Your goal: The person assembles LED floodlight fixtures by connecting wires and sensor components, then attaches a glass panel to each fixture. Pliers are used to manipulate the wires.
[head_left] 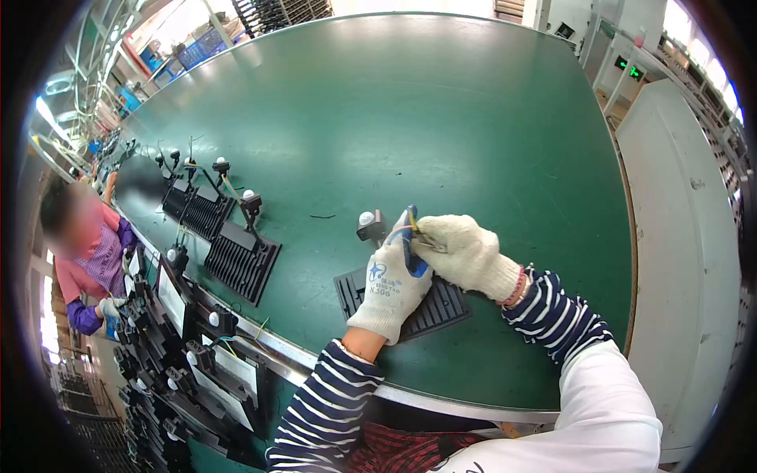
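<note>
A black finned floodlight (443, 310) lies on the green table in front of me, partly hidden under my hands. Its motion sensor (369, 225) with a white dome sticks up beyond the left hand. My left hand (393, 288), in a white glove with blue-coated fingers, is closed on thin coloured wires (400, 230) near the sensor. From the right, my right hand (464, 248), in a plain off-white glove, pinches at the ends of the same wires, its fingertips almost meeting the left ones. The wire ends are hidden between the fingers.
More floodlights with sensors (243, 262) stand in a row at the left on the green table (489, 118). Past the metal edge, many black lamps (169, 370) are piled. A person (95, 252) works at the far left. A pale panel (686, 236) borders the right side.
</note>
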The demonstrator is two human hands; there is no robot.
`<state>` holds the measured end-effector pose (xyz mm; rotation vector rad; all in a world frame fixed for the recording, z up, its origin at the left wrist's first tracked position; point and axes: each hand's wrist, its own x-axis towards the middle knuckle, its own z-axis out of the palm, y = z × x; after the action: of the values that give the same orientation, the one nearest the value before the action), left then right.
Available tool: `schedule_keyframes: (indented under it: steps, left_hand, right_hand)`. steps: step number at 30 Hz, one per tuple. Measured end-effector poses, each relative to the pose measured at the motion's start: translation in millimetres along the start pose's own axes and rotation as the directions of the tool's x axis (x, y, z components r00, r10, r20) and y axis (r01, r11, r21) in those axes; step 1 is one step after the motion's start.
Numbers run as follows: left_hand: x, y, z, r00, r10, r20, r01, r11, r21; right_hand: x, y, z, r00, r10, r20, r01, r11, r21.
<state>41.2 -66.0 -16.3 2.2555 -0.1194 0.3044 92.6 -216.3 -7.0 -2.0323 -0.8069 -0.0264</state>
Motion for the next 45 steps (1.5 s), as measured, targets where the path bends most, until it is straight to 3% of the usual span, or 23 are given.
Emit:
schedule_keyframes:
  steps: [2,3,5,7,10,11,12,13,14,15,17,18,23,26,31,33,36,37,38,40,41,43,45]
  left_hand:
    - [6.1,3.1,-0.4,0.992,-0.124,0.024,0.126,0.985,-0.121]
    - [10.7,4.4,-4.8,0.995,-0.092,0.040,0.095,0.994,-0.052]
    - [12.5,-0.4,-8.1,0.987,-0.128,0.101,0.146,0.968,-0.203]
    - [13.2,0.2,-12.5,0.956,-0.210,0.203,0.270,0.902,-0.336]
    - [9.8,-6.3,-8.0,0.974,-0.165,0.158,0.214,0.901,-0.377]
    - [10.3,-2.6,-4.4,0.991,-0.075,0.114,0.114,0.916,-0.385]
    - [9.4,5.8,-6.0,0.982,-0.074,0.173,0.137,0.913,-0.384]
    - [10.0,9.2,-1.8,0.994,0.014,0.113,0.026,0.939,-0.343]
    - [9.9,12.1,2.7,0.994,0.101,0.050,-0.082,0.955,-0.285]
    - [9.0,11.8,8.1,0.991,0.131,0.000,-0.127,0.964,-0.233]
    - [5.5,4.1,20.7,0.987,0.156,-0.048,-0.161,0.978,-0.131]
    - [5.2,0.1,25.7,0.987,0.154,-0.045,-0.158,0.983,-0.093]
    - [6.4,-2.2,28.9,0.953,0.291,-0.081,-0.298,0.951,-0.086]
    - [4.9,-4.2,30.8,0.949,0.309,-0.057,-0.313,0.947,-0.074]
    - [-4.4,-8.6,30.8,0.938,0.344,-0.038,-0.346,0.935,-0.072]
    - [-12.4,-19.6,31.7,0.952,0.305,0.005,-0.303,0.948,-0.097]
    - [-32.6,-12.6,21.7,0.957,0.230,-0.177,-0.265,0.942,-0.206]
    - [-45.5,-4.4,15.7,0.977,0.107,-0.187,-0.154,0.954,-0.258]
    - [-64.0,-4.0,10.3,0.958,0.124,-0.259,-0.181,0.961,-0.207]
    - [-112.0,8.6,-15.6,0.970,0.088,-0.228,-0.134,0.972,-0.193]
    - [-145.2,15.6,-32.4,0.982,0.041,-0.182,-0.078,0.977,-0.198]
    - [-216.9,22.5,-68.6,0.985,0.010,-0.171,-0.031,0.992,-0.120]
    - [-275.8,39.4,-118.4,0.976,-0.062,-0.209,0.066,0.998,0.014]
  right_hand:
    - [4.0,-4.6,0.5,1.000,0.027,-0.016,-0.027,0.999,-0.024]
    - [10.3,-2.4,-1.0,0.985,0.161,0.061,-0.157,0.985,-0.065]
    - [11.8,6.6,-2.8,0.967,0.246,0.069,-0.255,0.940,0.226]
    - [11.6,5.7,-10.9,0.920,0.368,0.132,-0.383,0.779,0.497]
    - [13.6,-14.8,-32.4,0.930,0.360,0.078,-0.325,0.701,0.635]
    - [14.5,-25.0,-38.7,0.929,0.364,0.062,-0.326,0.727,0.604]
    - [13.5,-23.5,-38.5,0.961,0.275,-0.008,-0.246,0.874,0.419]
    - [9.9,-20.0,-38.3,0.985,0.162,-0.055,-0.147,0.966,0.212]
    - [8.8,-17.7,-35.5,0.997,0.030,-0.074,-0.030,1.000,-0.004]
    - [7.7,-27.4,-37.3,0.994,0.028,-0.104,-0.042,0.989,-0.140]
    - [5.4,-28.8,-34.6,0.989,0.042,-0.141,-0.026,0.993,0.114]
    - [5.8,-27.8,-30.5,0.977,-0.024,-0.213,0.035,0.998,0.047]
    - [-1.8,-29.0,-24.7,0.897,0.406,-0.172,-0.285,0.831,0.477]
    - [-4.4,-28.9,-26.7,0.860,0.485,-0.156,-0.271,0.696,0.665]
    - [-21.4,-34.7,-30.2,0.874,0.471,-0.121,-0.199,0.573,0.795]
    - [-32.2,-26.0,-28.6,0.889,0.435,-0.146,-0.187,0.633,0.751]
    - [-58.7,-0.2,4.8,0.944,0.279,-0.179,-0.151,0.842,0.517]
    - [-68.3,2.5,7.3,0.977,0.189,-0.101,-0.160,0.957,0.241]
    - [-77.6,5.1,9.7,0.995,0.096,-0.022,-0.097,0.994,-0.050]
    - [-74.5,-39.0,11.9,0.912,0.409,0.007,-0.409,0.912,-0.040]
    - [-77.4,-42.0,15.3,0.887,0.462,-0.010,-0.462,0.886,-0.023]
    - [-74.7,-46.5,24.0,0.838,0.543,-0.042,-0.544,0.839,0.010]
    - [-83.7,-29.2,41.6,0.874,0.472,-0.119,-0.459,0.880,0.118]
